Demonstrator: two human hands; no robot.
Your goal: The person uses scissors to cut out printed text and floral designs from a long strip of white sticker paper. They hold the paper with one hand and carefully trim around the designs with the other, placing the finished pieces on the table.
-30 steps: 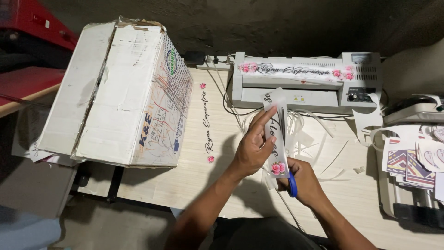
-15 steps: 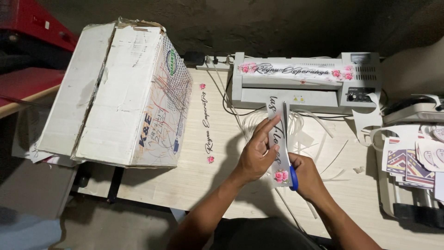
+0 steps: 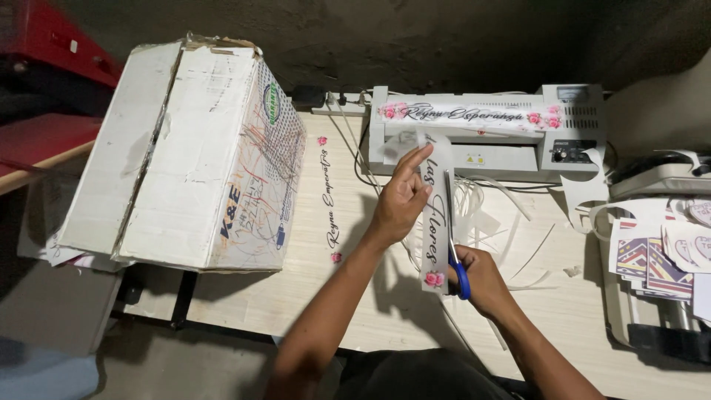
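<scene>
Near the middle of the table (image 3: 370, 311), the left hand (image 3: 400, 198) pinches the upper part of a long paper strip (image 3: 435, 215) between thumb and fingers, index finger stretched up along it. The strip bears cursive lettering and a pink rose at its lower end, and it hangs nearly upright in front of the person. At about four o'clock from that hand, the right hand (image 3: 481, 278) is closed around the blue handles of a pair of scissors (image 3: 453, 248), whose blades run up the strip's right edge; whether they are biting the paper is hard to tell from here. At twelve o'clock from the hands sits a grey laminator (image 3: 511, 141) with a second rose-printed banner lying across its top. Thin white paper trimmings (image 3: 492, 215) lie scattered between the laminator and the hands. At nine o'clock stands a large worn cardboard box (image 3: 192, 148), taped and scribbled on, its flaps closed so its contents are hidden. At three o'clock, a tray (image 3: 629, 296) holds a stack of printed cards (image 3: 652, 252) with coloured patterns and heart shapes.
</scene>
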